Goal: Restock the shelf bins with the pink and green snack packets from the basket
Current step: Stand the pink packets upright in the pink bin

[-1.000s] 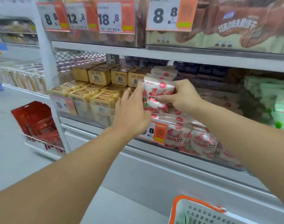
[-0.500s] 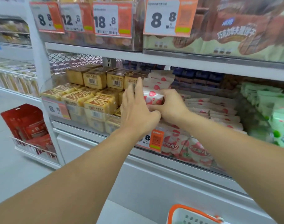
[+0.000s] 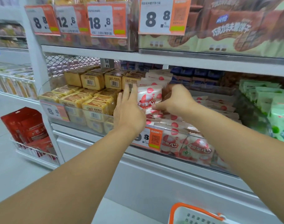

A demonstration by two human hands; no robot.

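Both hands steady one pink snack packet upright: right hand pinching its three-o'clock edge, left hand flat-fingered bracing nine o'clock.

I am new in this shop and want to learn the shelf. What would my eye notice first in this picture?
First, two bare hands meet at the middle shelf: the right hand grips a pink packet above its bin, and the left hand rests against it with straight fingers. Yellow packets lie left of it, green packets right. Big orange price tags hang on the shelf above.
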